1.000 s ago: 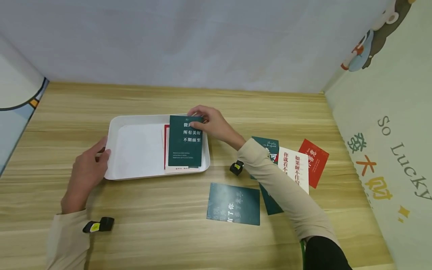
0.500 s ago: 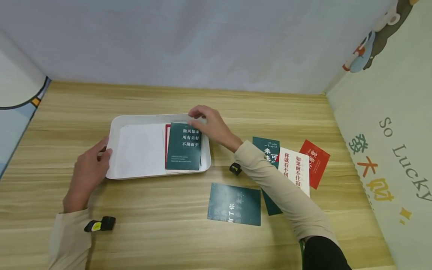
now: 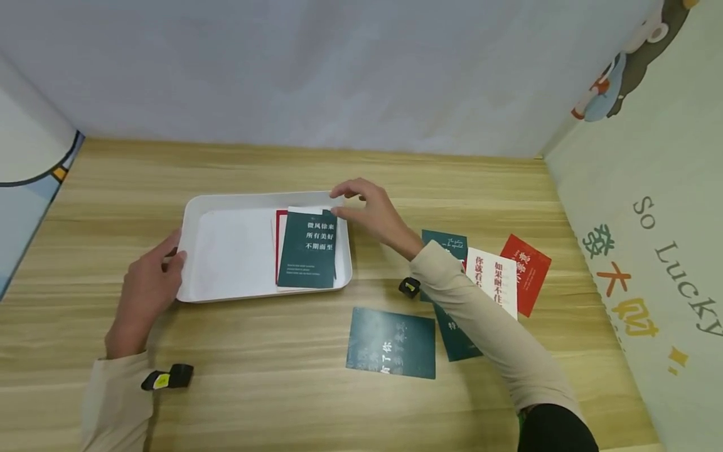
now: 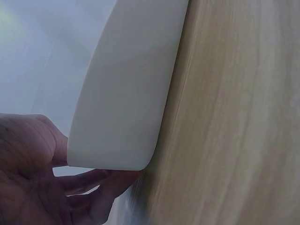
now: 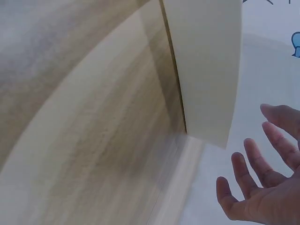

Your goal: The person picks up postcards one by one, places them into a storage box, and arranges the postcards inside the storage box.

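Observation:
A white rectangular tray (image 3: pixel 228 251) lies on the wooden table. My left hand (image 3: pixel 148 284) grips its left end, thumb at the rim; in the left wrist view the fingers (image 4: pixel 89 187) curl against the end of the tray. Stacked at the tray's right side are several cards, topped by a dark green card (image 3: pixel 305 263) with white characters. Red and white edges of lower cards show beneath it. Over the tray's far right corner is my right hand (image 3: pixel 374 212), fingers spread and holding nothing, as the right wrist view also shows.
Right of the tray, a green card (image 3: pixel 391 344) lies alone on the table. Further right, overlapping cards include a white card (image 3: pixel 491 276) and a red card (image 3: pixel 528 276); my right forearm partly covers this pile. A grey-white wall stands behind, a printed wall at right.
The green card has come down from the right fingers onto the stack, sliding slightly nearer. My right hand has let go and shifted right. The left hand stays at the tray.

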The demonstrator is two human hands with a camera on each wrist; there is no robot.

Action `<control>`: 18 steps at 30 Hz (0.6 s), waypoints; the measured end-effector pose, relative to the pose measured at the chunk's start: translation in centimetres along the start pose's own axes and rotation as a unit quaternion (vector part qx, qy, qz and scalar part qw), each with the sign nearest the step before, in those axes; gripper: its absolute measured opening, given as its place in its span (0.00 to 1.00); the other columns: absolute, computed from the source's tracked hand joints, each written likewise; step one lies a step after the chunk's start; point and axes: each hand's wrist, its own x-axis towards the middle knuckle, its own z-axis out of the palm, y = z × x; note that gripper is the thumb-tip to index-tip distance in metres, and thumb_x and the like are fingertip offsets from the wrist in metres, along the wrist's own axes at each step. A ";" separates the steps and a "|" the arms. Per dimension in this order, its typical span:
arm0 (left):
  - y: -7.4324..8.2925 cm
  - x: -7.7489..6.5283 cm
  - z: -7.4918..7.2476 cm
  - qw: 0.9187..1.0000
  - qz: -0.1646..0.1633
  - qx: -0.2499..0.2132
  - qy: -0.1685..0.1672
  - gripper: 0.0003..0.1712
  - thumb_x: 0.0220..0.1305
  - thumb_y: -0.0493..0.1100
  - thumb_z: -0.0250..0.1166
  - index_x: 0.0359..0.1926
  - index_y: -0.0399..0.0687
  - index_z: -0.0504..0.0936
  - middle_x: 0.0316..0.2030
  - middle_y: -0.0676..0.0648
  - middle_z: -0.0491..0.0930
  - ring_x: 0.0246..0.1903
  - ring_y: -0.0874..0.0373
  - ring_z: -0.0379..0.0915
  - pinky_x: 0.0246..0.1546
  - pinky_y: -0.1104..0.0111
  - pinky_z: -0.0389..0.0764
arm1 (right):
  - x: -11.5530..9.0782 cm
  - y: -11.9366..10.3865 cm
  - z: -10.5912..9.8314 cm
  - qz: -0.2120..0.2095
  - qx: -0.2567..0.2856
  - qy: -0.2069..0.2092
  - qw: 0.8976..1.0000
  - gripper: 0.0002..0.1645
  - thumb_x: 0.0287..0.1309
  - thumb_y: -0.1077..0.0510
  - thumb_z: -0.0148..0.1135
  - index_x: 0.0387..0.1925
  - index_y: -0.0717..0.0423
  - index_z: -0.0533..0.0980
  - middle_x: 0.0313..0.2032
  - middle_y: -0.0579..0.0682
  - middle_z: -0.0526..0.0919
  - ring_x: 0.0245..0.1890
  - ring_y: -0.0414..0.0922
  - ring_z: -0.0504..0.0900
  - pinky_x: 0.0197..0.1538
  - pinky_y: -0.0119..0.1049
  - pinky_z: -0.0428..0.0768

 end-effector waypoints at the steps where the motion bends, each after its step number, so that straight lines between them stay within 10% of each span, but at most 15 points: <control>1: 0.0 0.0 0.0 1.000 -0.002 0.000 -0.002 0.32 0.84 0.46 0.43 0.82 0.41 0.52 0.69 0.22 0.67 0.62 0.27 0.71 0.54 0.39 0.76 | -0.2 0.0 -0.1 0.002 -0.001 -0.003 1.000 0.18 0.67 0.59 0.71 0.56 0.59 0.82 0.59 0.53 0.83 0.60 0.54 0.78 0.67 0.55 0.71; 18: -0.2 0.1 0.2 1.000 0.002 -0.002 0.007 0.32 0.84 0.45 0.44 0.82 0.41 0.53 0.68 0.22 0.68 0.60 0.27 0.72 0.52 0.40 0.77 | -4.4 -0.8 -2.9 0.099 0.024 -0.070 0.992 0.39 0.62 0.60 0.74 0.70 0.67 0.67 0.67 0.66 0.73 0.65 0.60 0.75 0.70 0.56 0.73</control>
